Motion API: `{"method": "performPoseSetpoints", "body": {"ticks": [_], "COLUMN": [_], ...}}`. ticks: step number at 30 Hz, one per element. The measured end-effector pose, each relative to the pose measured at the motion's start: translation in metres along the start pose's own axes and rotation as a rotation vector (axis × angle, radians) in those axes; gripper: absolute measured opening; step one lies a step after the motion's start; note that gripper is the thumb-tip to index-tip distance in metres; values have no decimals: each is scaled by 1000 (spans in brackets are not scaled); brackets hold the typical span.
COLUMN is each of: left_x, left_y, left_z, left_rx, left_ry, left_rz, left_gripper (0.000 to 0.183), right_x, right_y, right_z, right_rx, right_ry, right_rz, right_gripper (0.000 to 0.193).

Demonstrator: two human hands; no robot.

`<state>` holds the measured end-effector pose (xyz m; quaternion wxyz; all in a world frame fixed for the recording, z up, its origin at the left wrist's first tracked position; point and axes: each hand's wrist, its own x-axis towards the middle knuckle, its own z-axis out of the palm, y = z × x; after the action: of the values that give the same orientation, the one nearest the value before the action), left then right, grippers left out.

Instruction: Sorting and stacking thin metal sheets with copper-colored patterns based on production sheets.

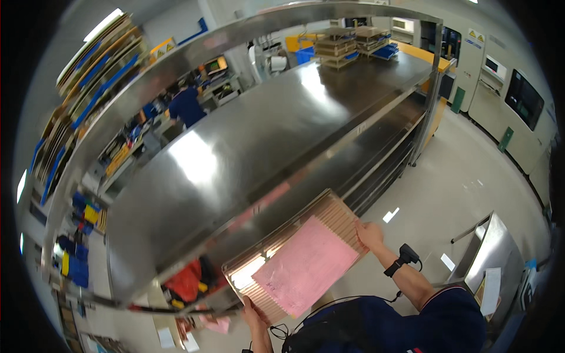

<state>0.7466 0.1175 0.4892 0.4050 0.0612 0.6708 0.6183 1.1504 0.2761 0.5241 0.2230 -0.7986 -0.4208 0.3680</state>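
A shallow rectangular tray (335,212) with a ribbed, tan-coloured surface is held tilted in front of my body. On it lies a pink sheet (309,265), which covers most of the middle. My right hand (369,234) is closed around the tray's right end. At the opposite, lower-left corner, my left hand (254,313) grips the tray's edge, with its fingers partly hidden. The tray's far edge is close to the front of a long steel rack (259,147); whether they touch, I cannot tell.
Stacks of trays (336,47) stand on the rack's far right end. Tall piles of boards (103,73) rise at the left. A red item (185,282) shows low on the left. A steel cart (485,250) stands at my right. Beyond the rack, a person (187,107) works at a bench.
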Motion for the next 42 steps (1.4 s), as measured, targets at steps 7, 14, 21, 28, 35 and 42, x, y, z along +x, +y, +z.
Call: {"method": "performPoseSetpoints", "body": {"ticks": [7,14,21,28,35,42], "left_x": [86,94,93,83,99,155], "left_y": [9,-14,-69,-52,-49,-64], "left_z": [65,48,-6,33,70,37], "left_rx": [204,79,-115,-241,608,-256], "left_ry": [-64,-255,-343,-172,-352,-386], "left_rz": [-286,-118,-373,-305,559,-149], "left_gripper": [48,38,42,42,46,53], "right_x": [82,121,160,136,155,162], "right_y": [-32,-51,-24,11,-17,-21], "right_z": [27,41,36,42,57,59], "right_rx": [-73,-63,155,673,858,1270], "right_ry": [36,-88,-205,-564,-352,-413], "right_rz": [1,91,3,250,262,361], "right_gripper": [77,77,72,55,50,47]}}
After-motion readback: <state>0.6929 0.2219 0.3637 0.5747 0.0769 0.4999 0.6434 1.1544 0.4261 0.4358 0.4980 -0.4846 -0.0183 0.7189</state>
